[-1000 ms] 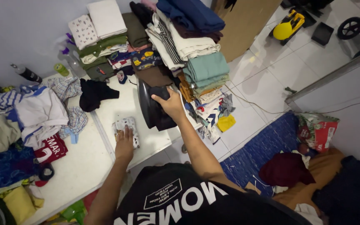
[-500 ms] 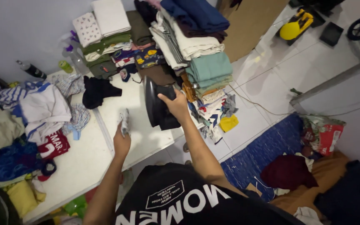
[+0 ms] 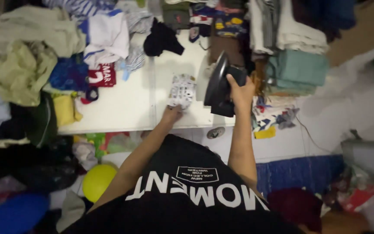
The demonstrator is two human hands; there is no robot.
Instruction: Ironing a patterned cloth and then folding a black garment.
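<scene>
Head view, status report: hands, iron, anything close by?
Right hand gripping black iron, tilted up. Left hand on small patterned cloth. Clothes piles beside.

White table (image 3: 122, 108) bearing a heap of loose, crumpled clothes (image 3: 35, 56) at left, a black garment (image 3: 161, 39) near the far edge, and folded stacks at right, including a teal folded pile (image 3: 299, 69). Below the table edge: a yellow balloon (image 3: 98, 180), a blue balloon (image 3: 18, 214), and a blue mat (image 3: 299, 173) on the floor.
</scene>
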